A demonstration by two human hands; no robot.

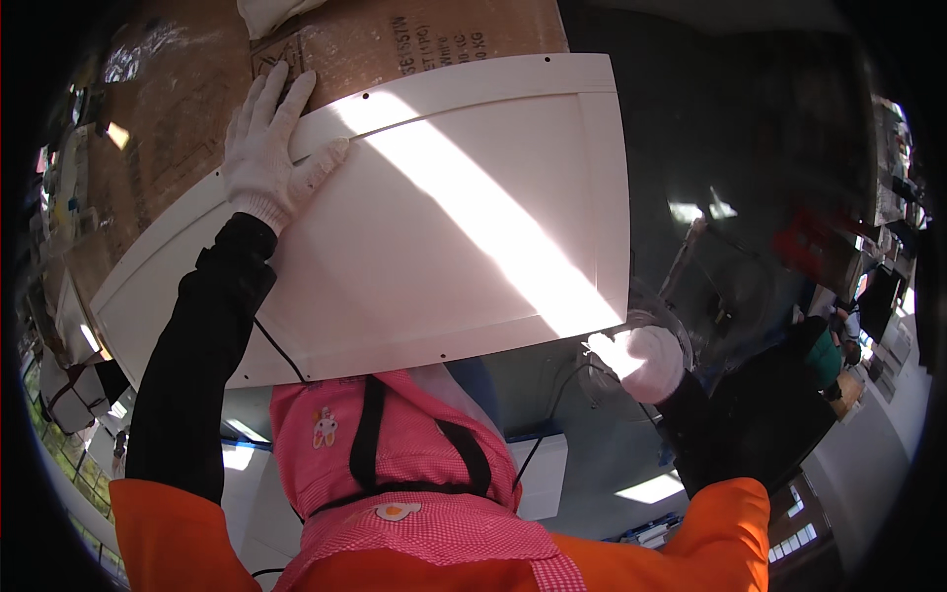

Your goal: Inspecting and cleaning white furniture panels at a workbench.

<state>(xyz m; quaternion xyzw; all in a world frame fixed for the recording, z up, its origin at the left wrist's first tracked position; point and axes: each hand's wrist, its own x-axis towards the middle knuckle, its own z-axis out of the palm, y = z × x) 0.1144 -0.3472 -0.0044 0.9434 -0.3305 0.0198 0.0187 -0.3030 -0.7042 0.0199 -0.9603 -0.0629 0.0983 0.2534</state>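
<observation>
A large white panel [444, 237] with a raised border and small holes along its edges lies flat in front of me, crossed by a bright band of sunlight. My left hand [266, 148], in a white knit glove, rests spread over the panel's far left edge, fingertips reaching onto the brown cardboard carton [345, 49] beneath. Beside the panel's near right corner is my gloved right hand [646, 363], its fingers drawn together. Glare washes out that glove, so what it holds, if anything, cannot be made out.
A light-coloured bundle [276, 12] lies on the carton at the far edge. Clear round things [725, 286] and a red object [814, 242] stand to the right, in shadow. A white box-like object [543, 477] is below the panel, near my pink apron [414, 444].
</observation>
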